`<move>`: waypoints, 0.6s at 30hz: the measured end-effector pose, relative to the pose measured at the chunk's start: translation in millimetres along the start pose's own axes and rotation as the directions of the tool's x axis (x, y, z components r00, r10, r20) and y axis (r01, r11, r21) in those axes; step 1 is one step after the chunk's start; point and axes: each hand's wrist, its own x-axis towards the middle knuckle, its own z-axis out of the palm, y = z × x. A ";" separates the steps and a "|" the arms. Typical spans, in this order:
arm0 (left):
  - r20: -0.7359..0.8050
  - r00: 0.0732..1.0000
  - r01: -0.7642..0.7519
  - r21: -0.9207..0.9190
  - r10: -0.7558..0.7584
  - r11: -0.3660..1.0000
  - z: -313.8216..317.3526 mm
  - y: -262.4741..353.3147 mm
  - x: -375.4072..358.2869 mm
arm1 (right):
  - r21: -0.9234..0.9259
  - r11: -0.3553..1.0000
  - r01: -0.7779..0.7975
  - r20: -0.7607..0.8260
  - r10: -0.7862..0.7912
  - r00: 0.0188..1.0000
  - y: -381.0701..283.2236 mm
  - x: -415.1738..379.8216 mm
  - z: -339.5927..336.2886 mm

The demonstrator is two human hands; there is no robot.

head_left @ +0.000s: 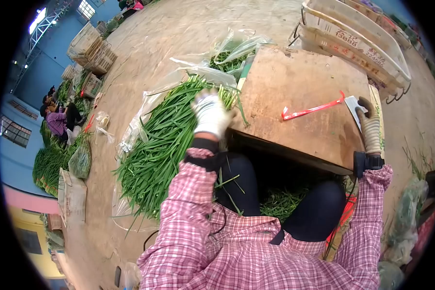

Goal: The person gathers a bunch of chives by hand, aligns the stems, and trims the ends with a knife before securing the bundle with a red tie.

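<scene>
My left hand (pixel 210 115), in a white glove, lies over the root ends of a big heap of green chives (pixel 154 140) to the left of a wooden board. Its fingers are slightly blurred but look outstretched, the thumb apart. At the board's right edge my right hand (pixel 369 123), in a striped glove with dark fingertips, is closed on what looks like a knife, with a flat pale blade (pixel 355 110) beside the fingers. Between the hands, a red plastic tie (pixel 313 108) rests on the wooden board (pixel 295 77). Most of the knife's handle is hidden.
Clear plastic sheeting (pixel 145 108) lies under the chives, with a bagged bunch (pixel 229 60) behind. White crates (pixel 353 41) stand beyond the board at right. Cut leaves (pixel 282 203) lie between my knees. Other people (pixel 58 118) sit at far left near stacked crates (pixel 92 48).
</scene>
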 end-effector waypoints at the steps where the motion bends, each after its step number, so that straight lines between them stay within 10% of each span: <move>1: 0.118 0.990 0.072 0.063 -0.080 0.995 -5.8 -13.3 -6.4 | 0.033 0.999 -0.010 -0.003 0.010 1.000 -9.6 -2.1 3.2; 9: 0.114 0.983 0.133 0.107 -0.145 0.985 11.6 -41.8 6.8 | -0.064 0.981 0.184 0.179 -0.170 0.969 -103.6 -16.1 81.9; 12: 0.103 0.993 -0.044 -0.146 0.060 0.988 8.0 -84.8 24.8 | 0.002 0.947 0.321 0.185 -0.316 0.931 -99.7 -19.2 97.7; 14: 0.133 0.988 -0.048 -0.233 0.081 0.971 -4.9 -97.2 34.3 | -0.373 0.790 0.486 0.246 -0.421 0.873 -85.2 -10.5 100.6; 18: 0.207 0.973 -0.028 -0.316 0.097 0.948 -25.1 -96.7 35.0 | -0.395 0.753 0.527 0.400 -0.375 0.836 -64.3 4.2 101.0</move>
